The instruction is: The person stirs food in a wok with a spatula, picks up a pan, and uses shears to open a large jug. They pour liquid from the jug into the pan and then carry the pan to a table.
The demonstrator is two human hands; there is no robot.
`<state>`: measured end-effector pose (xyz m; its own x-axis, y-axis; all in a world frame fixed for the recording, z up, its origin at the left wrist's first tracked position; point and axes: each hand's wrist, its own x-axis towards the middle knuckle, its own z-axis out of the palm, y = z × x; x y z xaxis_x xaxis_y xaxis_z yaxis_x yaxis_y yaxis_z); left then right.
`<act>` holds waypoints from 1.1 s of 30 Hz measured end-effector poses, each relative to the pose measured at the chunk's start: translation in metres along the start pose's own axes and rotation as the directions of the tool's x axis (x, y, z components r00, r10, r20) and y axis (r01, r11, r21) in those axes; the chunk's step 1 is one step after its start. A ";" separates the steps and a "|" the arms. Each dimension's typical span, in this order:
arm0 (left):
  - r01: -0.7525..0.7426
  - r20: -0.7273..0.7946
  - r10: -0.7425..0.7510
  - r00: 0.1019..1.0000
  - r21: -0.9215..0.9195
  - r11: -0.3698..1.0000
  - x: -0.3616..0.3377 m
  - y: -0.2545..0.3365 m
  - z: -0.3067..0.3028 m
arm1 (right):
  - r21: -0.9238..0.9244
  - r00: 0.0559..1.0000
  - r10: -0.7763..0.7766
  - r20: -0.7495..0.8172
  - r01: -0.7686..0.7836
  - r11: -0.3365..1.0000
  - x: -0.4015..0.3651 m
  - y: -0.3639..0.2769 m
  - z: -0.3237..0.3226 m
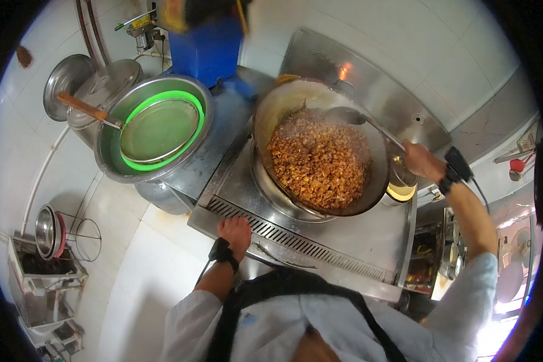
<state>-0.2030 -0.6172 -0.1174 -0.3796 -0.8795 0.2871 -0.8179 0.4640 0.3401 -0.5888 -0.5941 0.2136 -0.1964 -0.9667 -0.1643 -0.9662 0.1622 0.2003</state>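
A large wok (377,154) sits on the stove, holding a heap of reddish-brown small chopped food (320,160) with faint steam over it. My right hand (423,161) is closed around the long metal handle of a ladle (347,115). The ladle's dark, rounded head rests at the far side of the food, inside the wok. At the front left edge of the stove is my left hand (235,234), its fingers curled in. Whether anything is inside those fingers is hidden.
Left of the wok, a metal basin (105,158) holds a bright green-rimmed basket and a wooden-handled strainer (161,133). A blue container (205,51) stands behind. A pot with yellowish contents (400,192) is right of the wok. The slotted stove edge (295,241) runs before me.
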 end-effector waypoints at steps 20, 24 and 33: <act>0.024 -0.059 -0.026 0.998 -0.040 0.999 -0.002 0.000 0.007 | -0.010 0.770 -0.023 0.638 0.038 0.999 0.145 -0.055 0.006; 0.027 -0.083 -0.032 0.996 -0.061 0.998 -0.003 -0.001 0.008 | -0.064 0.719 -0.002 0.695 0.064 0.996 0.110 -0.082 -0.007; -0.005 -0.104 -0.005 0.995 -0.092 0.996 -0.004 -0.005 0.009 | -0.137 0.817 -0.478 0.322 0.540 0.831 0.040 -0.067 -0.010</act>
<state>-0.2017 -0.6168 -0.1285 -0.3290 -0.8659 0.3768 -0.7729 0.4762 0.4194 -0.5300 -0.6456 0.2034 0.2474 -0.8039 -0.5409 -0.8856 -0.4141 0.2104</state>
